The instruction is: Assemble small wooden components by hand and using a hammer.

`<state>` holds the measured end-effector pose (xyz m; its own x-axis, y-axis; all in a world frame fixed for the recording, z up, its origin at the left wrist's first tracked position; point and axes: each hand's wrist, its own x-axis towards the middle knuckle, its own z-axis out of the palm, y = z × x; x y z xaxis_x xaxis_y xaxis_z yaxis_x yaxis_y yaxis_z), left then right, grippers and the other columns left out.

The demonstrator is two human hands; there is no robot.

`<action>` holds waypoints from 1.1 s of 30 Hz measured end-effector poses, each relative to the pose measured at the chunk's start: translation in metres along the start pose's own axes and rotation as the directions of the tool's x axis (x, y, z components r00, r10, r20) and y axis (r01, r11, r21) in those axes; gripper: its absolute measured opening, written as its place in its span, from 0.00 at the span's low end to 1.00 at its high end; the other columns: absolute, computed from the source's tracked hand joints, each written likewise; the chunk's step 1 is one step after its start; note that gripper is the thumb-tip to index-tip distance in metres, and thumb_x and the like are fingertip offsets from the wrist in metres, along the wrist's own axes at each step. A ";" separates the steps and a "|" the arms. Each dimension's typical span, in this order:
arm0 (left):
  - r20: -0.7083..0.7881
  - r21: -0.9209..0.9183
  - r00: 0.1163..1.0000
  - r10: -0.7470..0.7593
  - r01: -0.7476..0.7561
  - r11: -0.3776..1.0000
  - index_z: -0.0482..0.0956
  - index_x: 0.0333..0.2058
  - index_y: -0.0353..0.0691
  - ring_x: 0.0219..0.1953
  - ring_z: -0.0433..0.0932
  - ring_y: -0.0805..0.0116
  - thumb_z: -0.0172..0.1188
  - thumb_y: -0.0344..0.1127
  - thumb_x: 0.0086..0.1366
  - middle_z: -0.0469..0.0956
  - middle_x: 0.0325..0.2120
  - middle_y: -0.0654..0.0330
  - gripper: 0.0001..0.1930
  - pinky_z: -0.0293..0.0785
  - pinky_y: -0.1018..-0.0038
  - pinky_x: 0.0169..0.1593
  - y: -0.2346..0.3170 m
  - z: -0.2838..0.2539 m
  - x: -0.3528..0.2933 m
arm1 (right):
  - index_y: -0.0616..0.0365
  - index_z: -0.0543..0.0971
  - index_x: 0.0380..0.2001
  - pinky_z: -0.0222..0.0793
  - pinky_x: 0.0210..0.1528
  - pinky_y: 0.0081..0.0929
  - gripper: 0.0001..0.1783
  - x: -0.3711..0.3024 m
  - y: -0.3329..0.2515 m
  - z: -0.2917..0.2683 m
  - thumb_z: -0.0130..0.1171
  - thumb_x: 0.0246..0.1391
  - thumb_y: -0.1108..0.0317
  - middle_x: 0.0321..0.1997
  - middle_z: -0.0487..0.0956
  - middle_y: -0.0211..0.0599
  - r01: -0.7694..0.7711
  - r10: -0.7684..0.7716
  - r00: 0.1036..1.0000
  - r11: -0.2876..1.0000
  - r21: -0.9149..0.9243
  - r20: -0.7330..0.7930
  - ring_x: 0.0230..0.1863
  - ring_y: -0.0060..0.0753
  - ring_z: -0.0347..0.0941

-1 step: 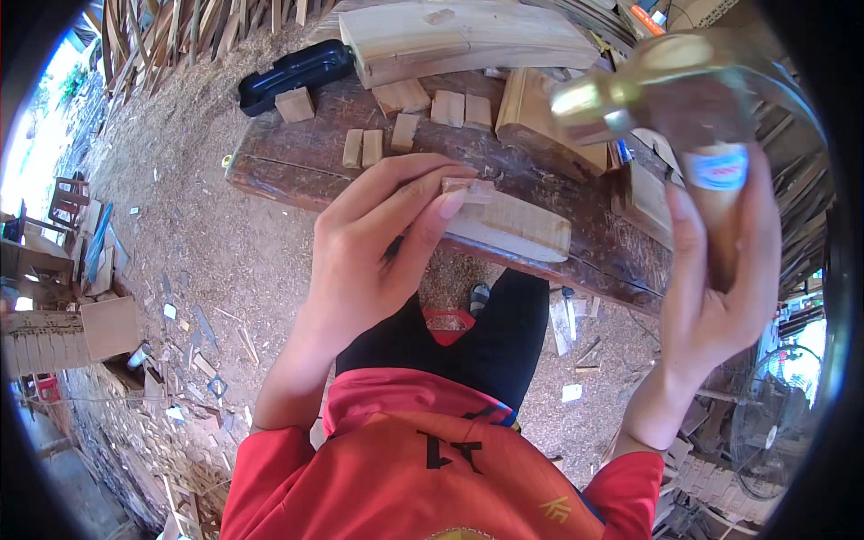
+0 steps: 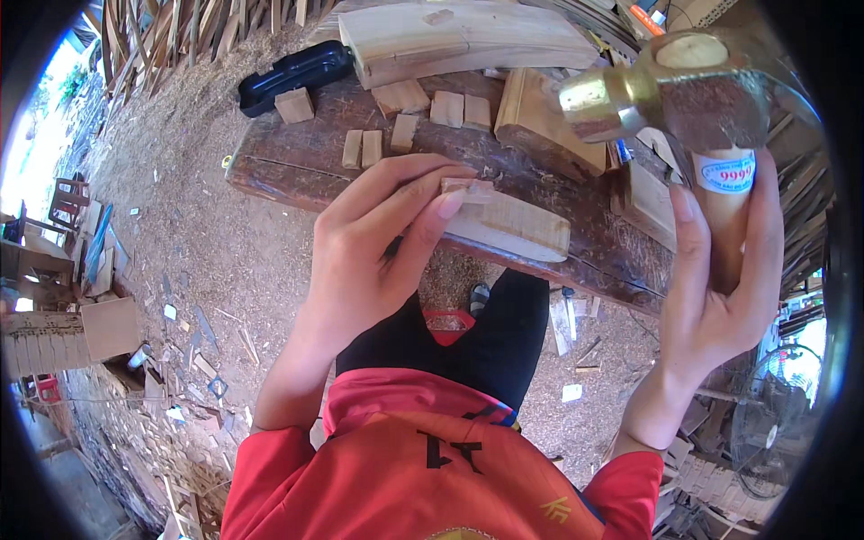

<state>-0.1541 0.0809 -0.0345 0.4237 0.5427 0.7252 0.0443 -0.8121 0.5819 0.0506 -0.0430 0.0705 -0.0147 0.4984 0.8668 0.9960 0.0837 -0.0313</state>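
Note:
My right hand (image 2: 724,247) is closed round the wooden handle of a hammer (image 2: 711,103), raised at the right with its metal head above my fingers. A white label circles the handle below the head. Over the workbench, my left hand (image 2: 387,229) pinches a small wood piece (image 2: 466,186) between thumb and fingers. That piece is at the near end of a pale wooden block (image 2: 522,225) lying along the bench's front edge. Whether the two touch is hard to make out. My fingers hide part of both.
On the dark wooden workbench (image 2: 288,153) lie several small wood blocks (image 2: 404,132), a large curved timber (image 2: 468,40) and a thick wooden piece (image 2: 540,117). A black plastic tray (image 2: 297,76) sits at its far left. Wood scraps litter the floor; a fan (image 2: 774,423) stands lower right.
The hammer has shifted slightly to the right and now looks sharp where it was blurred. My left hand and the wood it pinches have not moved.

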 end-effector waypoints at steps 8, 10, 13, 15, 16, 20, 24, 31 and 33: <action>0.012 0.002 0.999 -0.053 0.053 0.999 0.84 0.45 0.32 0.43 0.84 0.52 0.61 0.26 0.69 0.83 0.43 0.50 0.09 0.79 0.66 0.47 0.005 0.000 0.001 | 0.53 0.82 0.58 0.73 0.33 0.34 0.31 -0.012 0.003 -0.007 0.77 0.48 0.67 0.37 0.80 0.39 0.085 -0.010 0.942 0.974 -0.212 0.334 0.32 0.39 0.78; 0.024 0.007 0.998 -0.054 0.054 0.999 0.84 0.46 0.32 0.43 0.84 0.52 0.61 0.26 0.69 0.83 0.44 0.50 0.09 0.79 0.66 0.46 0.005 0.000 0.003 | 0.54 0.82 0.58 0.76 0.40 0.36 0.28 -0.006 0.008 -0.009 0.75 0.53 0.64 0.40 0.81 0.42 -0.069 0.130 0.942 0.977 -0.200 0.310 0.37 0.42 0.81; 0.063 0.013 0.997 -0.033 0.032 0.999 0.83 0.49 0.34 0.45 0.83 0.51 0.64 0.29 0.67 0.82 0.45 0.51 0.13 0.78 0.64 0.48 0.003 -0.003 0.005 | 0.52 0.81 0.56 0.76 0.44 0.41 0.22 0.001 0.032 -0.009 0.68 0.59 0.60 0.41 0.82 0.47 -0.170 0.228 0.948 0.953 -0.253 0.221 0.42 0.52 0.82; 0.124 0.215 0.991 0.050 -0.076 0.974 0.82 0.53 0.34 0.49 0.83 0.55 0.66 0.33 0.67 0.83 0.48 0.51 0.17 0.76 0.66 0.54 0.006 -0.009 0.008 | 0.54 0.81 0.57 0.75 0.49 0.39 0.23 -0.002 0.055 -0.003 0.66 0.61 0.57 0.45 0.83 0.48 -0.235 0.303 0.919 0.935 -0.267 0.252 0.45 0.50 0.82; 0.121 0.218 0.991 0.053 -0.078 0.973 0.82 0.53 0.34 0.49 0.83 0.55 0.66 0.33 0.67 0.83 0.48 0.51 0.17 0.76 0.66 0.54 0.006 -0.010 0.007 | 0.56 0.80 0.57 0.74 0.54 0.36 0.24 -0.005 0.069 0.001 0.65 0.64 0.54 0.49 0.85 0.50 -0.294 0.372 0.881 0.914 -0.279 0.291 0.49 0.48 0.83; 0.149 0.106 0.984 -0.094 0.079 0.991 0.79 0.57 0.36 0.50 0.82 0.58 0.74 0.33 0.60 0.82 0.50 0.55 0.26 0.76 0.65 0.56 0.006 -0.013 0.002 | 0.55 0.81 0.54 0.75 0.48 0.48 0.24 -0.007 0.089 0.007 0.61 0.64 0.50 0.49 0.84 0.52 -0.328 0.473 0.801 0.860 -0.390 0.368 0.48 0.60 0.81; 0.114 -0.337 0.952 -0.286 0.308 0.890 0.69 0.63 0.36 0.52 0.82 0.65 0.77 0.23 0.54 0.82 0.49 0.56 0.38 0.77 0.67 0.58 0.004 -0.005 0.003 | 0.54 0.81 0.54 0.72 0.50 0.48 0.23 -0.020 0.111 0.013 0.61 0.64 0.51 0.47 0.84 0.52 -0.231 0.406 0.820 0.880 -0.416 0.403 0.49 0.59 0.79; 0.006 -0.550 0.984 -0.181 0.154 0.821 0.60 0.63 0.34 0.53 0.81 0.65 0.78 0.19 0.51 0.82 0.43 0.56 0.44 0.79 0.69 0.57 0.026 0.003 0.036 | 0.54 0.81 0.54 0.70 0.52 0.42 0.19 0.010 0.063 -0.001 0.64 0.62 0.59 0.45 0.80 0.44 0.020 0.006 0.956 0.996 -0.084 0.292 0.49 0.50 0.75; 0.038 -0.598 0.964 -0.264 0.233 0.767 0.63 0.64 0.33 0.51 0.81 0.67 0.80 0.21 0.47 0.81 0.47 0.55 0.46 0.77 0.72 0.57 0.037 0.002 0.039 | 0.58 0.80 0.55 0.70 0.53 0.37 0.25 0.021 0.035 -0.009 0.67 0.57 0.57 0.46 0.79 0.43 -0.093 -0.044 0.880 0.960 0.262 0.472 0.47 0.41 0.76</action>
<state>-0.1338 0.0717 0.0142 0.4314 0.7289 0.5315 -0.4082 -0.3677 0.8356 0.0861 -0.0375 0.0920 -0.0979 0.8426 0.5295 0.9348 0.2603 -0.2415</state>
